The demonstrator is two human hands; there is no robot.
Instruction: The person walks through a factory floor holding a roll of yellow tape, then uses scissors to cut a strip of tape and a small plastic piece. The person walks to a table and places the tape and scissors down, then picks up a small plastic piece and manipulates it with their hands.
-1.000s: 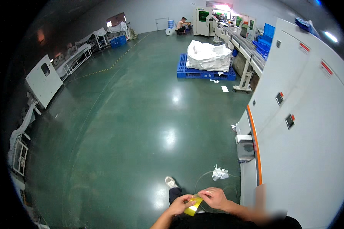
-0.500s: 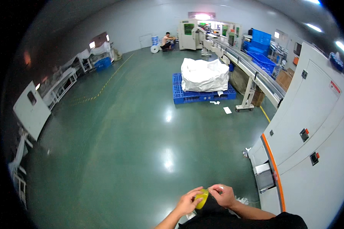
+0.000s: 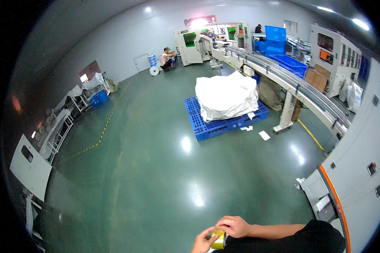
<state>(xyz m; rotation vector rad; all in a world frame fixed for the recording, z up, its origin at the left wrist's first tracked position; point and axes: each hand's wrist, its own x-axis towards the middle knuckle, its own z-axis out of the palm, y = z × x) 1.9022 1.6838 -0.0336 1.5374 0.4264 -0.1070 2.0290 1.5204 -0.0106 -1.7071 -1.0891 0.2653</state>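
Low in the picture, a roll of yellow tape (image 3: 218, 241) is held close to my body. My left hand (image 3: 203, 241) grips it from the left, fingers over its upper side and thumb against its face. From the right, my right hand (image 3: 234, 227) reaches over, its fingertips pinched together at the roll's upper edge. Whether a loose end of tape lies between those fingertips is too small to tell.
Ahead, a blue pallet (image 3: 202, 132) carries a big white sack (image 3: 228, 98). A conveyor (image 3: 302, 86) runs along the right, past blue crates (image 3: 288, 65). A pale cabinet (image 3: 361, 168) stands close at right. Far off, a person (image 3: 168, 59) squats beside a white roll (image 3: 154, 71).
My view has shifted, and the pallet with its sack appears larger and nearer. Both hands sit lower in the picture, with the right fingers now further over the top of the tape roll.
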